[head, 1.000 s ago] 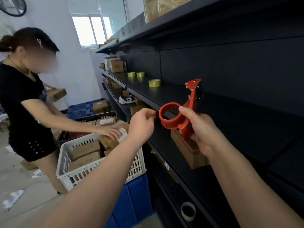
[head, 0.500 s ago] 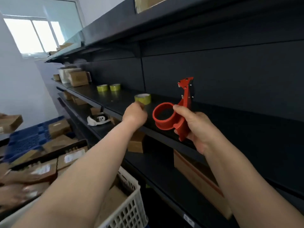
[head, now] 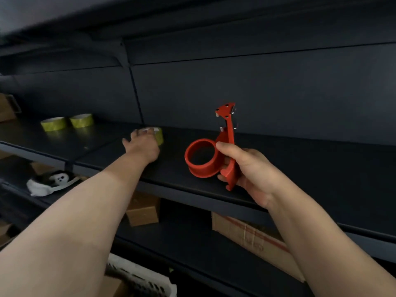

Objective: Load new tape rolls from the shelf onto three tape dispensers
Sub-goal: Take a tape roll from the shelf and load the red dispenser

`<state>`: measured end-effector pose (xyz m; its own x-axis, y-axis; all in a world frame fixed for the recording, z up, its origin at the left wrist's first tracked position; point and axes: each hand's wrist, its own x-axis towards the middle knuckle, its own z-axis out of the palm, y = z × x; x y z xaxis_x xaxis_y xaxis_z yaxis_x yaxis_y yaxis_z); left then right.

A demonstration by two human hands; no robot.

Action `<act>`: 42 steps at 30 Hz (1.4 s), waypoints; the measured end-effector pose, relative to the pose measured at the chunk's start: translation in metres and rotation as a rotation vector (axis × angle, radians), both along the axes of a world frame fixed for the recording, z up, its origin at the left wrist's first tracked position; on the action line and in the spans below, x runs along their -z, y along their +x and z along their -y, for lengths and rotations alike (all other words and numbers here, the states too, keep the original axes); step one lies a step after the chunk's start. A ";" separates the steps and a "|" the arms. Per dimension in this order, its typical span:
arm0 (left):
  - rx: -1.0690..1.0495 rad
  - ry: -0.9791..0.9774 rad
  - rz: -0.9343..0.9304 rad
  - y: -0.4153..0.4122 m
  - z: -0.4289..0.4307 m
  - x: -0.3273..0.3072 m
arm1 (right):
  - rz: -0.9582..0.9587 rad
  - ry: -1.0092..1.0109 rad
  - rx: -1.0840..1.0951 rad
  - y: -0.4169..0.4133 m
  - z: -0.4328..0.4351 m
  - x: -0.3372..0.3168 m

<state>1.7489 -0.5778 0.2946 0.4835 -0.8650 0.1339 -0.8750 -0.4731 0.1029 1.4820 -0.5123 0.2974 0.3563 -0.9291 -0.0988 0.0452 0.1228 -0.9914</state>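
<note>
Head view: the right grip point(head: 248, 170) curls round the red tape dispenser point(head: 203, 169) above the shelf point(head: 310, 168); the left grip point(head: 142, 145) lies over a yellow tape roll point(head: 159, 137) there, clasp unclear.

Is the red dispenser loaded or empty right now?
Empty. The dispenser in the right hand shows a bare red hub; the left hand is on a roll on the shelf.

Red tape dispenser point(head: 203, 169). Left of it, tape rolls point(head: 53, 123) yellow-green. Behind it, shelf point(head: 300, 168) dark, perhaps navy. Below it, carton point(head: 246, 232) brown, red-striped.
</note>
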 end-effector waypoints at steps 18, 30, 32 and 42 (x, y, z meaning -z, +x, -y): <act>0.774 -0.403 -0.334 -0.243 0.015 -0.039 | 0.072 -0.066 0.544 -0.128 -0.054 -0.002; 1.273 -0.331 -0.572 -0.475 -0.105 -0.041 | 0.056 -0.075 1.013 -0.301 -0.208 0.010; 1.348 -0.307 -0.601 -0.514 -0.139 -0.039 | 0.064 -0.069 1.092 -0.333 -0.243 0.015; 1.605 -0.057 -0.665 -0.699 -0.301 -0.004 | 0.074 0.045 1.391 -0.470 -0.419 0.054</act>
<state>1.0498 -0.2769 0.2981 -0.7998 -0.5013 0.3301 -0.2361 0.7684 0.5949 1.0115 -0.0938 0.2438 -0.8408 -0.5174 -0.1591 0.2062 -0.0343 -0.9779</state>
